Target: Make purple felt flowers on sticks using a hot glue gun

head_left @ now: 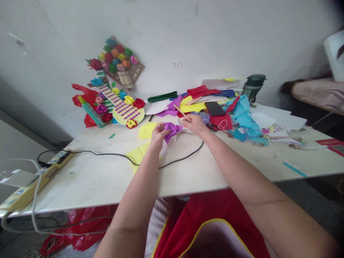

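My left hand [159,137] pinches a purple crepe-paper flower [171,131] above the table. Close by on the right, my right hand [195,124] is closed around a thin pale wooden stick [182,112] that slants up and to the left. The fingertips of this hand are just beside the flower's right edge; whether they touch it is hard to make out. Under and behind my left hand lie yellow paper sheets [147,130]. A pair of scissors [213,127] with dark handles rests to the right of my right hand.
A black cable [107,154] crosses the table [88,186] from a power strip [51,172]. Coloured paper [243,111], a phone [215,108] and a dark bottle [253,87] are at the back right. A flower-decorated paper guitar [129,113] leans at the back left.
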A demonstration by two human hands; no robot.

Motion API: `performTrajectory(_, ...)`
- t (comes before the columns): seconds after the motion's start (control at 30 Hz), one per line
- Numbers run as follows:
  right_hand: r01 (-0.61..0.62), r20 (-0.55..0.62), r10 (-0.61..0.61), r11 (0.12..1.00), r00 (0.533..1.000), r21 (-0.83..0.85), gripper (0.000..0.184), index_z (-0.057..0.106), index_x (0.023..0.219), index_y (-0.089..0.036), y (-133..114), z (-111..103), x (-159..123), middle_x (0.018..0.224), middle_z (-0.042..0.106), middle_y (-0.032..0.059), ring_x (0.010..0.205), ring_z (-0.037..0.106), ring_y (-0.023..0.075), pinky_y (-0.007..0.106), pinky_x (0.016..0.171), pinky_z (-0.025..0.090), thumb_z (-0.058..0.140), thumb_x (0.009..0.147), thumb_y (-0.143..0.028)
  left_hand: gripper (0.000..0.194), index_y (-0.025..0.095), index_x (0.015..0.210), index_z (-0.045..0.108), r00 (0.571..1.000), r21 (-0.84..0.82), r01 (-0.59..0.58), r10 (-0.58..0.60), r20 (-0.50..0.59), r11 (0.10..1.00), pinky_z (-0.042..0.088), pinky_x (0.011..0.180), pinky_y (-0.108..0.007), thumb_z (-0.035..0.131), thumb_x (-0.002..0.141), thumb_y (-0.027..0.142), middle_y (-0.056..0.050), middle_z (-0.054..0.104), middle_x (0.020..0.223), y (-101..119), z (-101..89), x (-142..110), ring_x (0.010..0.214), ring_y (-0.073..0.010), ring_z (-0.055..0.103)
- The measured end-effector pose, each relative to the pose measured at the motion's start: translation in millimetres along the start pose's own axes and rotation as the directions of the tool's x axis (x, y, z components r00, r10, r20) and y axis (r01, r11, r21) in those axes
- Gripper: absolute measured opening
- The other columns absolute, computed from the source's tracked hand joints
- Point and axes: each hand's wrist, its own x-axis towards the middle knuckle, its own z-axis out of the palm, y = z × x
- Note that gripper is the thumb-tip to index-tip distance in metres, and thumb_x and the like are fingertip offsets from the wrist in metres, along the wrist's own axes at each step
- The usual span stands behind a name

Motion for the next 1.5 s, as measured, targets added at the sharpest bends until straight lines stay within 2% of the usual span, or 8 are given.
performTrajectory(0.07,0.037,0.011,-0.037,0.999,0.999,0.008,0.022,0.06,0.072,-0.019,1,-1,1,0.066,0.059,-0.0007,0.067,0.053,0.015,0.028,0.067,0.038,0.06,0.076,-0.041,0.036,0.017,0.081,0.065,1.0,0.036,0.002,-0.004,0.031,0.999,0.049,0.064,-0.026,0.082,0.049,0.021,0.001,0.068,0.07,1,1.4,-1,0.062,-0.012,0.06)
performTrajectory(0.17,0.087,0.106,-0.087,0.996,0.991,0.009,0.035,0.056,0.076,-0.021,-3,-6,-1,0.069,0.059,-0.0001,0.07,0.055,0.0159,0.028,0.07,0.04,0.046,0.088,-0.052,0.033,0.016,0.08,0.066,0.997,0.077,0.023,-0.029,0.073,0.997,0.048,0.063,-0.025,0.08,0.051,0.021,0.0,0.067,0.07,4,2.3,-4,0.062,-0.0118,0.059)
performTrajectory(0.27,0.109,0.162,-0.101,0.993,0.982,-0.044,0.032,0.052,0.079,-0.022,-7,-13,-2,0.069,0.058,-0.0006,0.07,0.054,0.0156,0.028,0.071,0.04,0.039,0.093,-0.048,0.031,0.016,0.082,0.067,0.996,0.102,0.018,-0.027,0.087,0.995,0.048,0.063,-0.025,0.078,0.054,0.021,0.0,0.067,0.071,7,0.3,-5,0.063,-0.0119,0.06)
performTrajectory(0.4,0.16,0.168,-0.134,0.976,0.977,-0.148,0.023,0.049,0.071,-0.022,-6,-22,-1,0.062,0.052,-0.0028,0.061,0.045,0.0132,0.025,0.062,0.034,0.044,0.089,-0.036,0.032,0.015,0.084,0.068,0.994,0.106,0.024,-0.036,0.108,0.994,0.048,0.06,-0.024,0.078,0.054,0.021,-0.001,0.067,0.072,7,-5.4,-3,0.062,-0.0124,0.06)
performTrajectory(0.67,0.269,0.219,-0.23,0.948,0.948,-0.172,0.035,0.051,0.055,-0.019,6,-37,4,0.052,0.04,-0.0048,0.056,0.037,0.0104,0.026,0.057,0.028,0.055,0.081,-0.042,0.032,0.015,0.083,0.068,0.992,0.089,0.05,-0.06,0.113,0.995,0.051,0.061,-0.025,0.077,0.052,0.019,-0.001,0.068,0.073,8,-9.4,-1,0.063,-0.0128,0.061)
performTrajectory(0.9,0.266,0.226,-0.21,0.929,0.951,-0.258,0.035,0.059,0.054,-0.019,5,-41,2,0.05,0.044,-0.0044,0.054,0.038,0.01,0.026,0.054,0.026,0.059,0.079,-0.043,0.036,0.015,0.088,0.069,0.993,0.099,0.055,-0.064,0.096,0.994,0.05,0.059,-0.025,0.074,0.053,0.018,-0.001,0.068,0.073,11,-9.4,-3,0.063,-0.0129,0.061)
performTrajectory(1.17,0.283,0.186,-0.233,0.904,0.955,-0.319,0.038,0.056,0.051,-0.02,8,-41,3,0.049,0.045,-0.0035,0.052,0.039,0.0105,0.027,0.053,0.026,0.058,0.08,-0.044,0.036,0.015,0.09,0.069,0.993,0.117,0.05,-0.061,0.097,0.992,0.05,0.061,-0.026,0.073,0.054,0.018,-0.003,0.068,0.074,11,-10.4,-4,0.066,-0.0142,0.062)
performTrajectory(1.5,0.273,0.172,-0.223,0.882,0.96,-0.384,0.032,0.066,0.057,-0.019,9,-36,3,0.053,0.057,-0.0011,0.054,0.046,0.012,0.027,0.057,0.028,0.06,0.079,-0.042,0.033,0.015,0.088,0.069,0.99,0.109,0.051,-0.064,0.122,0.993,0.048,0.06,-0.024,0.075,0.055,0.018,-0.001,0.066,0.072,7,-11.9,-2,0.062,-0.0117,0.059)
